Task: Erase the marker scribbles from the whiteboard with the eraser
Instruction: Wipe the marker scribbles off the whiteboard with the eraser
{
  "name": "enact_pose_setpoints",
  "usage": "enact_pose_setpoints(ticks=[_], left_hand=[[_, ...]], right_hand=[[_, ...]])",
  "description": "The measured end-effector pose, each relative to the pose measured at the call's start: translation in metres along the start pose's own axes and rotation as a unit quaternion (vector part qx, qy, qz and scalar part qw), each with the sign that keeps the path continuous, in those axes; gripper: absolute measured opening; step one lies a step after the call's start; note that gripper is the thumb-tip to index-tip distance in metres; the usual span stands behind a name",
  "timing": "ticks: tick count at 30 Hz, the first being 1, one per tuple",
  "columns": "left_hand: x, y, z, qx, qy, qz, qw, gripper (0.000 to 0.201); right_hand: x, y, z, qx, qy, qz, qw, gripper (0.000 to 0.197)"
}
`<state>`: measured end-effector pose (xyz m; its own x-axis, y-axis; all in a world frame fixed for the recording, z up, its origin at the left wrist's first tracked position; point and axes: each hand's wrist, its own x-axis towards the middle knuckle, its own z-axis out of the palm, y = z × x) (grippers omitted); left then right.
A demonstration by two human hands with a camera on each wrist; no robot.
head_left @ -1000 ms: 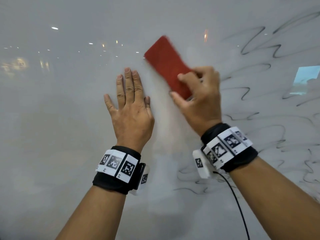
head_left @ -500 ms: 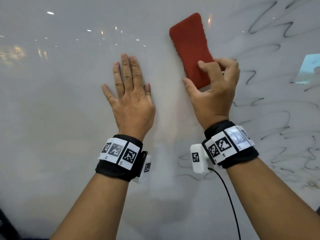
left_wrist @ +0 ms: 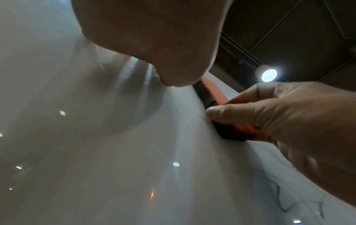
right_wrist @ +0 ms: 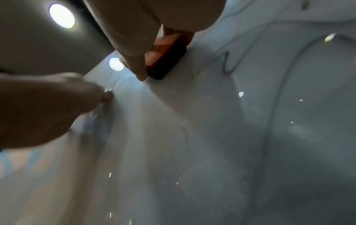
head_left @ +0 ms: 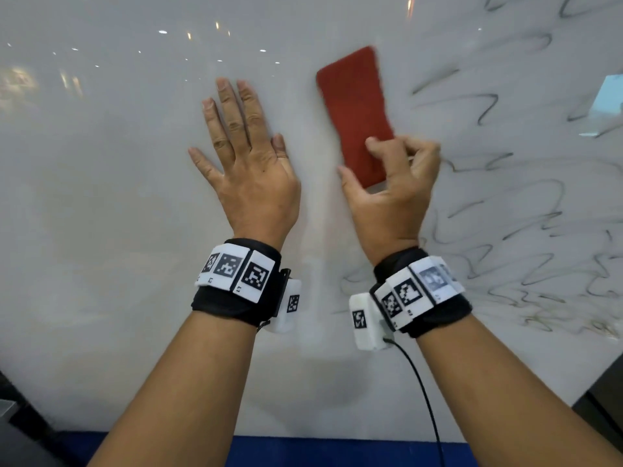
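A red eraser (head_left: 355,106) lies flat against the whiteboard (head_left: 101,197), its long side nearly upright. My right hand (head_left: 391,183) grips its lower end, thumb on the left edge and curled fingers on the right. The left wrist view shows the eraser (left_wrist: 213,94) with its dark felt on the board and the right hand (left_wrist: 279,118) holding it. In the right wrist view the eraser (right_wrist: 165,59) sits under my thumb. My left hand (head_left: 242,153) lies flat on the board, fingers straight. Black marker scribbles (head_left: 505,210) cover the board's right part.
The board's left and middle parts show only ceiling-light reflections. A blue strip (head_left: 320,449) runs under its bottom edge. A black cable (head_left: 428,399) hangs from my right wrist device. Dark objects (head_left: 603,406) stand at the lower right corner.
My right hand has swept the eraser from left-tilted to nearly upright, up and then back down. The left hand has stayed flat in the same place.
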<state>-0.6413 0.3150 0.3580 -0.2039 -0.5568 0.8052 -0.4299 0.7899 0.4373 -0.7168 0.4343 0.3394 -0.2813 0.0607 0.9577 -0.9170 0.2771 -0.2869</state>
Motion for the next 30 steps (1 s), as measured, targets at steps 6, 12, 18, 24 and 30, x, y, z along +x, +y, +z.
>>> enact_pose_setpoints(ticks=[6, 12, 18, 24, 30], left_hand=[[-0.005, -0.001, 0.002, 0.009, 0.005, -0.001, 1.0, 0.064], [-0.02, -0.005, 0.007, 0.007, -0.009, -0.006, 1.0, 0.065], [-0.03, -0.008, 0.011, 0.023, -0.019, -0.01, 1.0, 0.065], [-0.036, -0.005, 0.013, 0.017, -0.014, -0.018, 1.0, 0.064], [-0.04, -0.008, 0.013, 0.021, -0.005, -0.013, 1.0, 0.065]], right_hand=[[0.01, 0.017, -0.016, -0.011, -0.004, -0.038, 0.999, 0.031], [-0.027, 0.01, -0.005, -0.006, -0.018, -0.008, 1.0, 0.032], [-0.006, 0.028, -0.021, -0.006, 0.005, -0.019, 1.0, 0.033], [-0.044, 0.018, -0.012, 0.0, -0.042, -0.007, 0.999, 0.033], [-0.021, 0.041, -0.03, -0.005, -0.009, -0.023, 1.0, 0.031]])
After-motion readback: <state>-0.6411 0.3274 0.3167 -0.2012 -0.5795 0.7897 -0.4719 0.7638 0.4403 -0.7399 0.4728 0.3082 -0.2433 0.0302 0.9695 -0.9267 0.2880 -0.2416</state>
